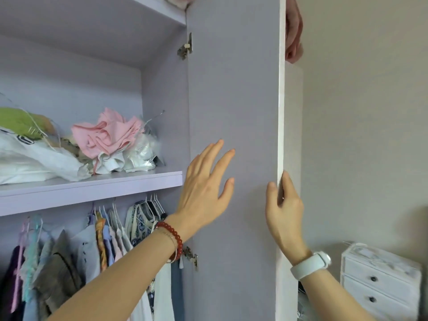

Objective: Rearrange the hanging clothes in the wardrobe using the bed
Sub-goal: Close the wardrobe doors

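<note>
- Wardrobe door (234, 112) swung open, edge-on at centre, lilac inner face turned to nine o'clock.
- Left hand (203, 188) flat against that inner face, fingers straight and spread, pointing to one o'clock; red bead bracelet (172, 237) at the wrist.
- Right hand (283, 209) at four o'clock from the left, gripping the door's white front edge, thumb on the inner side, fingers wrapped round the outer side; white watch (311, 264) on the wrist.
- Another person's hand (293, 31) at one o'clock, high up behind the door's edge.
- Hanging clothes (92, 251) on hangers at seven o'clock, under the shelf (92, 188).
- Pile of loose clothes (69, 147) on the shelf at nine o'clock, pink garment on top.
- Small white drawer unit (379, 279) at four o'clock, beyond the door.
</note>
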The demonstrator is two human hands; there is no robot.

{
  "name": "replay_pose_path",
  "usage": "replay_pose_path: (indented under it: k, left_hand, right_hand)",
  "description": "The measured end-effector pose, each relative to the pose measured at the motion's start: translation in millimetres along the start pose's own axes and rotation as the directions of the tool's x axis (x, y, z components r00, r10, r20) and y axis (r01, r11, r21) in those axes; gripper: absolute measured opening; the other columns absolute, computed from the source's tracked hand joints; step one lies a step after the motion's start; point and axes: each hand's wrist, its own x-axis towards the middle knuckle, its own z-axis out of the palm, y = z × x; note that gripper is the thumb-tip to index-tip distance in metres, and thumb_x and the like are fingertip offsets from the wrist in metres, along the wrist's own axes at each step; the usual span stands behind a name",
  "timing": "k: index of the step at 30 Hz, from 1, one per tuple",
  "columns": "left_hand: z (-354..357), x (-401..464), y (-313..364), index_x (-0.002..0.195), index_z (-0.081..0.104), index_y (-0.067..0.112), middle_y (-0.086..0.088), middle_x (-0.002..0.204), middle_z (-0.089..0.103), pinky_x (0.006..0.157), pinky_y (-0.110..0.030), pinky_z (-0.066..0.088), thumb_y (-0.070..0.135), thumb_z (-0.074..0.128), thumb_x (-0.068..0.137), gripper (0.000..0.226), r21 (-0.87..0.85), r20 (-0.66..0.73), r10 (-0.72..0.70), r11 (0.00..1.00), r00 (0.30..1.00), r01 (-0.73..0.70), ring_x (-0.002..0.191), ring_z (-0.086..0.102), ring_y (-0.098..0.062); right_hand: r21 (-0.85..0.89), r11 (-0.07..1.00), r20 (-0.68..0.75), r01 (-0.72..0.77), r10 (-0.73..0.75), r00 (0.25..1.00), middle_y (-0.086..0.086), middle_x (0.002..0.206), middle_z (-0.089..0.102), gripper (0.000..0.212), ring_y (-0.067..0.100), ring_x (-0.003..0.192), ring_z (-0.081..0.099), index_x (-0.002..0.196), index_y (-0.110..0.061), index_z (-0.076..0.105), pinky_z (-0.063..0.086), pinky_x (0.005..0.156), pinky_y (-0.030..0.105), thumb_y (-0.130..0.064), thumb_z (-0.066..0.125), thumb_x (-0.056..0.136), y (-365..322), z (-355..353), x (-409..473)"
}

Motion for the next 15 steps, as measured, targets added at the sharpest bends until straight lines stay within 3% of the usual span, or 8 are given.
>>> replay_pose_path:
  k: [2,4,6,9,12,15]
  left_hand:
    - [-19.7,0.5,-2.6,0.135,0.043,0.011,-0.012,0.147,0.031,0.111,-0.040,0.023,0.022,0.046,0.090,0.047,0.012,-0.082,0.075,0.997,0.994,-0.074,0.137,0.027,-0.026]
    - [-41.8,0.1,-11.9,0.136,0.040,0.013,-0.010,0.148,0.027,0.111,-0.046,0.023,0.024,0.044,0.090,0.047,0.056,-0.134,0.155,0.987,0.979,-0.149,0.138,0.023,-0.026]
    - [-64.5,-3.5,-27.5,0.138,0.033,0.015,-0.008,0.148,0.024,0.111,-0.050,0.022,0.024,0.043,0.091,0.048,0.138,-0.156,0.234,0.967,0.960,-0.213,0.139,0.020,-0.027]
    - [-100.4,-14.6,-64.5,0.137,0.037,0.014,-0.008,0.147,0.027,0.110,-0.052,0.023,0.024,0.043,0.090,0.048,0.341,-0.117,0.299,0.908,0.947,-0.244,0.139,0.020,-0.029]
    - [-139.1,-29.1,-112.2,0.128,0.053,0.011,-0.008,0.144,0.038,0.108,-0.053,0.025,0.030,0.044,0.088,0.045,0.600,0.026,0.189,0.783,0.982,-0.167,0.137,0.027,-0.031]
    - [-169.3,-46.4,-151.9,0.134,0.048,0.015,-0.006,0.146,0.036,0.104,-0.059,0.029,0.041,0.041,0.089,0.053,0.757,0.167,-0.032,0.644,0.985,-0.107,0.135,0.030,-0.035]
  right_hand:
    - [0.092,0.984,0.018,0.152,-0.154,0.988,-0.016,0.071,0.041,0.042,0.004,0.067,0.043,0.113,-0.015,0.056,0.036,0.064,0.015,-0.036,0.030,0.088,-19.4,12.1,-16.0]
    - [0.183,0.941,0.060,0.285,-0.300,0.952,-0.015,0.088,0.049,0.043,-0.004,0.081,0.049,0.129,-0.016,0.049,0.038,0.070,0.008,-0.031,0.032,0.092,-38.4,33.1,-30.3]
    - [0.278,0.895,0.117,0.348,-0.392,0.913,-0.002,0.111,0.054,0.042,0.000,0.102,0.051,0.131,-0.015,0.042,0.043,0.083,0.015,-0.035,0.032,0.096,-54.7,60.6,-43.8]
    - [0.302,0.859,0.283,0.413,-0.495,0.822,0.007,0.140,0.040,0.045,0.018,0.129,0.039,0.137,-0.015,0.035,0.036,0.105,0.030,-0.032,0.033,0.095,-70.0,106.4,-61.4]
    - [0.234,0.855,0.490,0.462,-0.514,0.704,-0.003,0.153,0.012,0.055,0.017,0.142,0.011,0.143,-0.027,0.014,0.020,0.115,0.040,-0.036,0.035,0.093,-77.6,156.0,-74.5]
    - [0.148,0.831,0.601,0.536,-0.506,0.619,-0.013,0.151,-0.010,0.062,0.012,0.141,-0.010,0.140,-0.038,-0.005,0.013,0.116,0.044,-0.041,0.036,0.094,-86.5,204.7,-83.0]
